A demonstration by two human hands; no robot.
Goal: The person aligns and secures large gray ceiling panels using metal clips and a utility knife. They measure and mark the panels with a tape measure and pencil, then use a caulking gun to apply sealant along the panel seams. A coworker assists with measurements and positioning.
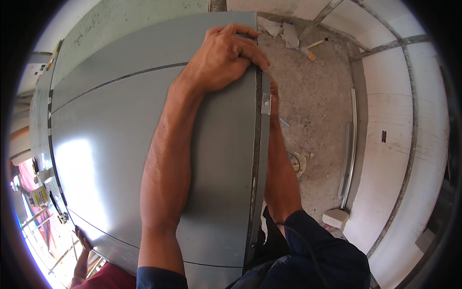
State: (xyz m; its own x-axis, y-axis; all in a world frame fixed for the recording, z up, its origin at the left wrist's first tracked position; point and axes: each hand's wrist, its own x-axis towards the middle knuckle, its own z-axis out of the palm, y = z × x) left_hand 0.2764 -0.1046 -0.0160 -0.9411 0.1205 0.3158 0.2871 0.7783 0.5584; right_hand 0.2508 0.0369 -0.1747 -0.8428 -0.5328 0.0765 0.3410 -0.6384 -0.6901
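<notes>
Two navy sleeves (317,250) sit nearest, a bare forearm running up from each. Beneath the left forearm (166,164) spreads a big grey panel (221,168), filling the left and middle of the view, crossed by dark seams. The right forearm (284,168) passes outside its right edge, where a small metal plate (266,103) is fixed. Farther up, the left hand (228,50) lies over this edge near the upper corner, fingers half bent; I cannot tell how firmly it grips. Behind the edge, the right hand (274,87) is mostly hidden, so its grip cannot be told either. At lower left, a co-worker's hand (83,238) touches the panel's other side, above a red garment (108,279). Beyond lies a rough floor (317,125), with a pale block (336,218) and long strips (350,144) beside a whitish wall (390,168). Pale scraps (290,34) lie past the upper corner, before a green wall (139,29) at upper left.
</notes>
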